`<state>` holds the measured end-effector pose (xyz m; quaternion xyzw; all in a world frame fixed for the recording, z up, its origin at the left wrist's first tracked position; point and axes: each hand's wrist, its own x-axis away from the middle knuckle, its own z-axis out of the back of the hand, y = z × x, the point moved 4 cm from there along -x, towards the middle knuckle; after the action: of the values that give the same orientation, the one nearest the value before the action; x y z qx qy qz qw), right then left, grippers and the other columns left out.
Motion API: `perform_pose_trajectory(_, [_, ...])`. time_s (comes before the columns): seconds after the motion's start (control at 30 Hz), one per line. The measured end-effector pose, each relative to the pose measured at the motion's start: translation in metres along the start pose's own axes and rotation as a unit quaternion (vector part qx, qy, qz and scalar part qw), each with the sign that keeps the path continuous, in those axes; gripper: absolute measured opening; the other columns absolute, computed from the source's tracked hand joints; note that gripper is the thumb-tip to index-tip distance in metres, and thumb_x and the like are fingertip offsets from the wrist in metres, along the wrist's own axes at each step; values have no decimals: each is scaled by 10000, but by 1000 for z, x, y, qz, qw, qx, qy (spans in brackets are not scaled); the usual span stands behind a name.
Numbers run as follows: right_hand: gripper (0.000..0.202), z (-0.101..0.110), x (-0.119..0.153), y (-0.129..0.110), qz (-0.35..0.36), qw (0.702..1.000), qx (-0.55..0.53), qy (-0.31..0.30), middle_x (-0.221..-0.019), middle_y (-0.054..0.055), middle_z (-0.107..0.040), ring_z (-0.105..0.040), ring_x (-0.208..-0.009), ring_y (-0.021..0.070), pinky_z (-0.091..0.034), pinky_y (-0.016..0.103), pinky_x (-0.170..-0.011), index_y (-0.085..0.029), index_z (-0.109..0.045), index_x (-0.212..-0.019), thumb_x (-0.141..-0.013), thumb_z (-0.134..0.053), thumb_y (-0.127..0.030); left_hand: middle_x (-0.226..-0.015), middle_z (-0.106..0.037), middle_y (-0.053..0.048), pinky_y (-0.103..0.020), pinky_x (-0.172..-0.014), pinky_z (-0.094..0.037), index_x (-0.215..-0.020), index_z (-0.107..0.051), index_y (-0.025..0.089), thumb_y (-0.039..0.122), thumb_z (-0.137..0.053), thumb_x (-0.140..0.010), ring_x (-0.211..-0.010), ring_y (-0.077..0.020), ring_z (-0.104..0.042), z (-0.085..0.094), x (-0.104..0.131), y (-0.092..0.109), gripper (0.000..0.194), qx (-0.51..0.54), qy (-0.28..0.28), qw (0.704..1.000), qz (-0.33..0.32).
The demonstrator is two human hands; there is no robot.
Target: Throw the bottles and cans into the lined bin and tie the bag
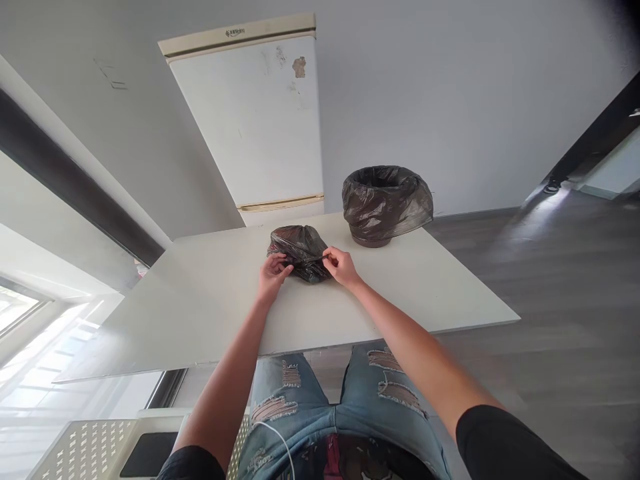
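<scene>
A bulging black plastic bag (300, 241) lies on the white table in front of me, and something reddish shows faintly through its left side. At the bag's near left edge, my left hand (273, 273) has thumb and fingers closed on the plastic. My right hand (341, 265) pinches a twisted piece of the bag at its right side. What is inside the bag is hidden. Behind it to the right stands a trash bin (371, 243) lined with another black bag (385, 210), folded over its rim.
The white table (210, 300) reaches from the window side to a corner at right. Beyond it, a white refrigerator (260, 120) stands against the grey wall. A perforated plastic crate (85, 447) sits low at left, near a white cable (277, 437) across my lap.
</scene>
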<state>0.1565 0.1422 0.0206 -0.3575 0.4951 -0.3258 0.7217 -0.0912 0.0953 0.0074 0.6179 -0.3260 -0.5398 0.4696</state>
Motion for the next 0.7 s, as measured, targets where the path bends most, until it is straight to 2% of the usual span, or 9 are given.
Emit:
perform_pose_trajectory(0.1, [138, 2, 0, 2, -19, 1000, -19, 16, -593, -40, -455, -379, -562, 152, -331, 312, -592, -240, -575, -869, -886, -584, -376, -1091, -713, -60, -212, -546, -446, -1156, -653, 233, 409, -943, -696, -591, -55, -537, -4, 1, -1, 571, -71, -24, 997, -19])
perform_pose_trajectory(0.2, [136, 2, -2, 5, -28, 999, -26, 23, -586, -44, -444, -362, -553, 151, -312, 310, -583, -242, -566, -872, -899, -584, -374, -941, -709, -25, -226, -587, -465, -1087, -645, 224, 384, -918, -719, -565, -61, -507, -4, 2, -2, 486, -110, -13, 994, -18])
perform_pose_trajectory(0.33, [139, 5, -5, 13, -39, 997, -9, 71, -560, -54, -434, -351, -526, 153, -290, 311, -573, -244, -563, -900, -925, -558, -380, -941, -694, -29, -233, -579, -458, -1084, -622, 222, 376, -875, -758, -569, -70, -482, -1, 2, 2, 440, -60, -3, 998, -17])
perform_pose_trajectory(0.47, [108, 12, -7, 27, -82, 986, 9, 145, -548, -56, -448, -373, -510, 168, -286, 312, -559, -245, -555, -931, -918, -523, -347, -909, -606, -2, -228, -647, -461, -1041, -620, 226, 274, -803, -754, -688, -99, -532, 4, 3, 11, 344, -14, 38, 998, -54])
perform_pose_trajectory(0.6, [70, 20, -6, 36, -115, 972, 50, 201, -556, -53, -439, -384, -517, 173, -314, 318, -570, -240, -578, -885, -889, -527, -288, -884, -573, -10, -218, -617, -419, -999, -647, 220, 230, -715, -735, -736, -125, -515, 5, 3, 12, 272, -24, 51, 997, -56])
perform_pose_trajectory(0.7, [171, 21, -5, 32, -79, 971, 102, 200, -610, -40, -461, -433, -578, 186, -387, 319, -629, -218, -659, -991, -859, -552, -229, -881, -567, -29, -217, -575, -397, -838, -653, 202, 241, -711, -729, -728, -130, -490, 6, 2, 9, 130, -50, 62, 996, -47])
